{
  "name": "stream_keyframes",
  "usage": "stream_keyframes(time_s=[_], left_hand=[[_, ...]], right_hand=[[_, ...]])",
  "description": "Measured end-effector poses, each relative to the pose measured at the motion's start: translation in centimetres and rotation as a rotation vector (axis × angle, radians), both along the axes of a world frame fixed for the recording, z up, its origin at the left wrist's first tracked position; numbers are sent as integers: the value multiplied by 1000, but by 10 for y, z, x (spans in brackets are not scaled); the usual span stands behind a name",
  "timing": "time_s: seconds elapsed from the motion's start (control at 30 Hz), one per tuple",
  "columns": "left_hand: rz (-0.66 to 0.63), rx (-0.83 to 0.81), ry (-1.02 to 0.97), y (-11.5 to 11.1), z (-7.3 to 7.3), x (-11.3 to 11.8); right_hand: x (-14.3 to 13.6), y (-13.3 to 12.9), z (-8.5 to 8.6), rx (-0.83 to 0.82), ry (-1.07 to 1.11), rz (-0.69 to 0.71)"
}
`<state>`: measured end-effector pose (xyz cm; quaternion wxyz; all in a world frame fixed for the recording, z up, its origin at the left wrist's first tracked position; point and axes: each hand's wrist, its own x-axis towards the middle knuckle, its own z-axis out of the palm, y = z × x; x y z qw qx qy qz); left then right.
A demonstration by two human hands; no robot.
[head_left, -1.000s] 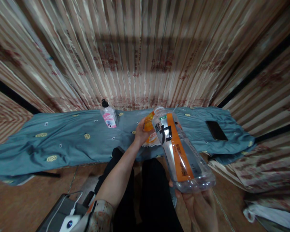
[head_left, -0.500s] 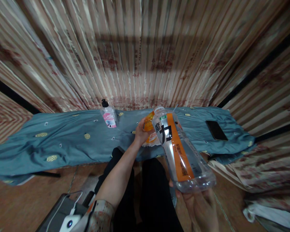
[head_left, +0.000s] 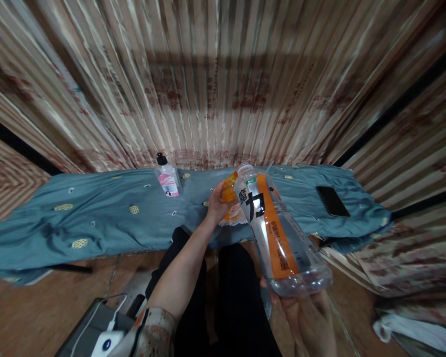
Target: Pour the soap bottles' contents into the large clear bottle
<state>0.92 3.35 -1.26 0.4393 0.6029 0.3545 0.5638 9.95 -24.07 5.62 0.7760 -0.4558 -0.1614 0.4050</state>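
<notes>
Single head-worn view, taken from above the wearer's lap and directed forward and steeply down. The legs (head_left: 238, 292), cut by the lower edge, lie close below the lens; of the hands (head_left: 217, 206), the left is farther off, near the middle of the field, and the right is nearer, at lower right. The cloth-covered bench (head_left: 107, 210) crosses the field from the left edge to short of the right, seen from above its near long side, with floor (head_left: 18, 307) below. Beyond it, the striped curtain (head_left: 215, 74) fills the upper part. Wide angle; lines splay toward the corners.
</notes>
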Motion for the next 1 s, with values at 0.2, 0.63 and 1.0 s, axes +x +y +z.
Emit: stream_keyframes(time_s=[0.2, 0.63, 1.0], left_hand=[[1, -7, -5, 1, -1, 0], [-2, -20, 18, -1, 1, 0], [9, -6, 46, 0, 1, 0]], right_hand=[[0, 2, 6, 5, 7, 14], [0, 3, 6, 77, -31, 42], [-1, 4, 9, 92, -21, 69]])
